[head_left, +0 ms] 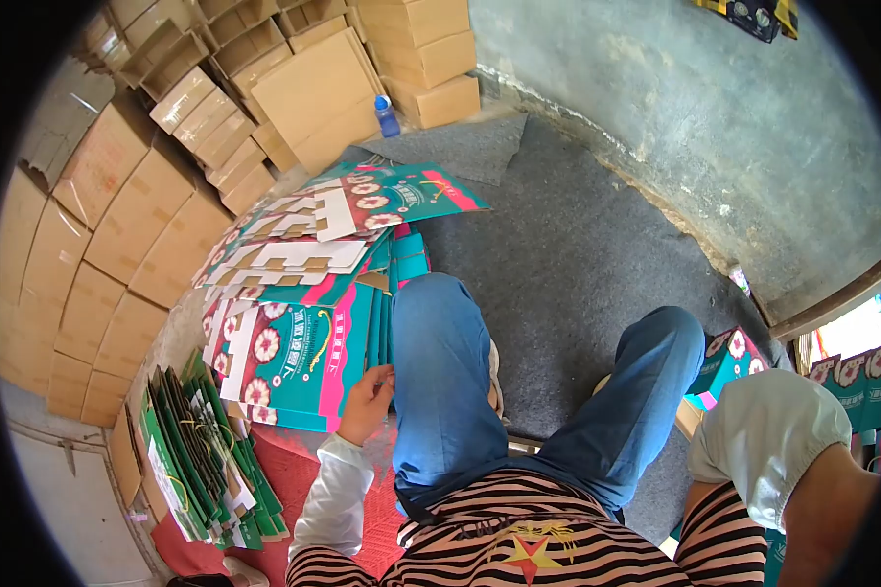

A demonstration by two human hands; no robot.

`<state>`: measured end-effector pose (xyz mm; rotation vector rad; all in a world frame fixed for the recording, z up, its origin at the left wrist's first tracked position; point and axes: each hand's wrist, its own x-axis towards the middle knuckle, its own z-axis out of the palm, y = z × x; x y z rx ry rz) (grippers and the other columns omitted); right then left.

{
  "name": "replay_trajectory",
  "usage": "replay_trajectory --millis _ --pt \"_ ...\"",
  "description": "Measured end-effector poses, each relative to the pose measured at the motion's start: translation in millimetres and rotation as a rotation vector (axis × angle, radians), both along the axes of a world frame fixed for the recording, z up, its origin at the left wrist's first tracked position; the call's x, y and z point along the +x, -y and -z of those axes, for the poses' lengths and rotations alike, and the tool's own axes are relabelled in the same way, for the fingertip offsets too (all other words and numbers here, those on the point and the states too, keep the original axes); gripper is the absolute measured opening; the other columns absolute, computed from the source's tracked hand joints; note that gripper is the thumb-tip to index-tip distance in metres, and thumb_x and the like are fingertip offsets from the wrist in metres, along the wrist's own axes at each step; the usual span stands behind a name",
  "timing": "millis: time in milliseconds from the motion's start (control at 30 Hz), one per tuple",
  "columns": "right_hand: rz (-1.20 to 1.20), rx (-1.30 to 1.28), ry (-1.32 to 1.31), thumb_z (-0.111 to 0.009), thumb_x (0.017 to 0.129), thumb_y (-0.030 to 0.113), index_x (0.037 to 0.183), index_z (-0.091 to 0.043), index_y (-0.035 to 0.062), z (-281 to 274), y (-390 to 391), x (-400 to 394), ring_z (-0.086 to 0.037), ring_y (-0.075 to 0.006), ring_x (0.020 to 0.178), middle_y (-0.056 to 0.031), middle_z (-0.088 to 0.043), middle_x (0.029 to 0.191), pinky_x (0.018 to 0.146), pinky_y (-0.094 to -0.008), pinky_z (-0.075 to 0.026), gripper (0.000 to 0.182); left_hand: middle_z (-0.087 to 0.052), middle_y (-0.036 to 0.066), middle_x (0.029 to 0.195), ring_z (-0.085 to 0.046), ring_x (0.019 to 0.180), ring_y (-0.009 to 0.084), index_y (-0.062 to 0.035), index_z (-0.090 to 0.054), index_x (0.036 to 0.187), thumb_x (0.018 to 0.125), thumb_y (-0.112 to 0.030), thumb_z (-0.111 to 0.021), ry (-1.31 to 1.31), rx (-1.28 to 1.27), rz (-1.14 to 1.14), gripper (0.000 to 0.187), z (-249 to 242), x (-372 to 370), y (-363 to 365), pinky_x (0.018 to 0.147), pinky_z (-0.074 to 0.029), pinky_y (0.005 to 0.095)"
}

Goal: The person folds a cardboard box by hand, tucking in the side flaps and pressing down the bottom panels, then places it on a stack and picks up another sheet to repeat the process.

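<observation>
My left hand (366, 403) is beside my left knee, at the near right edge of a stack of flat printed cartons (303, 352). Its fingers are curled together, and whatever they may hold is hidden. The cartons are teal with pink bands, white lettering and flower pictures. More of them lie overlapped farther back, with a top carton (401, 201) jutting to the right. At the lower right my right hand (837, 514) shows only as bare skin beyond a pale sleeve cover; its fingers are out of sight. Teal printed boxes (857, 386) stand at the right edge.
Green folded cartons (201, 460) lean in a bundle at the lower left on a red mat (284, 479). Brown cardboard boxes (132, 235) are piled along the left and back. A blue bottle (387, 117) stands near them. Grey matting (548, 254) covers the floor before a wall (695, 108).
</observation>
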<state>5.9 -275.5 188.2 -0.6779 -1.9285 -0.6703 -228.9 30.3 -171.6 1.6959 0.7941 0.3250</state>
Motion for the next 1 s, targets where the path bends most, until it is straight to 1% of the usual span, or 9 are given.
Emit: replay_trajectory --millis 233,333,567,733,767,833,900,933,1000 --pt "0.022 0.013 0.018 -0.042 0.096 0.03 0.13 -0.043 0.0187 -7 15 -18 -0.054 -0.0132 0.072 -0.0055 -0.054 0.089 0.068 -0.0278 -0.042 0.036 -0.064 0.011 0.103 -0.061 0.087 0.015 0.0026 -0.054 0.116 0.093 -0.015 -0.055 0.011 0.049 -0.032 0.03 -1 -7 11 0.075 -0.049 0.027" --pt "0.019 0.025 0.017 -0.042 0.096 0.029 0.128 -0.044 0.0172 -9 16 -20 -0.055 -0.014 0.073 -0.0064 -0.054 0.091 0.069 -0.0281 -0.043 0.035 -0.06 0.003 0.096 -0.055 0.079 0.0078 -0.0006 -0.054 0.118 0.094 -0.017 -0.054 0.014 0.043 -0.021 0.029 -10 -4 16 0.067 -0.047 0.0225" --pt "0.026 0.026 0.009 -0.045 0.095 0.028 0.126 -0.047 0.0138 -2 5 -7 -0.056 -0.0159 0.076 -0.0086 -0.055 0.095 0.07 -0.0287 -0.044 0.034 -0.062 0.006 0.103 -0.057 0.077 0.01 -0.0008 -0.054 0.119 0.094 -0.018 -0.054 0.065 0.0 -0.046 0.031 2 1 16 0.068 -0.048 0.0239" --pt "0.057 0.034 -0.021 -0.046 0.094 0.027 0.124 -0.048 0.0113 -1 -3 31 -0.057 -0.0173 0.078 -0.0102 -0.055 0.098 0.071 -0.0291 -0.044 0.034 -0.062 0.006 0.094 -0.061 0.076 0.0122 -0.001 -0.056 0.112 0.093 -0.019 -0.055 -0.073 -0.062 -0.05 0.026 8 -15 -1 0.065 -0.05 0.0255" --pt "0.037 0.01 0.016 -0.046 0.094 0.027 0.123 -0.049 0.0108 -2 -11 37 -0.057 -0.0176 0.079 -0.0105 -0.055 0.099 0.071 -0.0292 -0.044 0.034 -0.062 0.007 0.091 -0.062 0.077 0.0131 -0.0011 -0.056 0.11 0.093 -0.019 -0.055 -0.033 -0.116 -0.093 0.025 29 1 16 0.064 -0.051 0.0264" --pt "0.035 0.028 0.044 -0.047 0.093 0.026 0.123 -0.049 0.0098 1 -13 46 -0.057 -0.0181 0.08 -0.0111 -0.055 0.1 0.072 -0.0293 -0.045 0.034 -0.061 0.004 0.086 -0.06 0.075 0.0108 -0.0039 -0.058 0.107 0.093 -0.021 -0.055 -0.058 -0.211 -0.111 0.022 30 12 13 0.062 -0.05 0.0257" --pt "0.031 0.054 0.019 -0.047 0.093 0.026 0.122 -0.05 0.0088 6 -22 58 -0.058 -0.0187 0.08 -0.0117 -0.056 0.101 0.072 -0.0295 -0.045 0.033 -0.062 0.002 0.086 -0.06 0.076 0.0097 -0.0032 -0.059 0.107 0.093 -0.021 -0.056 0.044 -0.078 -0.044 0.023 29 19 4 0.062 -0.05 0.0248" --pt "0.041 0.056 0.015 -0.048 0.093 0.025 0.122 -0.05 0.0083 7 -25 67 -0.058 -0.019 0.081 -0.012 -0.056 0.102 0.072 -0.0296 -0.045 0.033 -0.062 0.003 0.087 -0.059 0.077 0.0096 -0.0024 -0.059 0.108 0.093 -0.021 -0.056 0.012 -0.059 -0.068 0.024 25 27 -2 0.063 -0.05 0.0246" --pt "0.056 0.061 0.003 -0.048 0.093 0.025 0.121 -0.051 0.0074 17 -35 78 -0.058 -0.0195 0.082 -0.0126 -0.056 0.103 0.073 -0.0298 -0.045 0.033 -0.063 0.004 0.088 -0.059 0.078 0.0094 -0.0011 -0.06 0.109 0.093 -0.021 -0.057 0.019 -0.036 -0.091 0.025 12 74 -25 0.065 -0.049 0.0241"
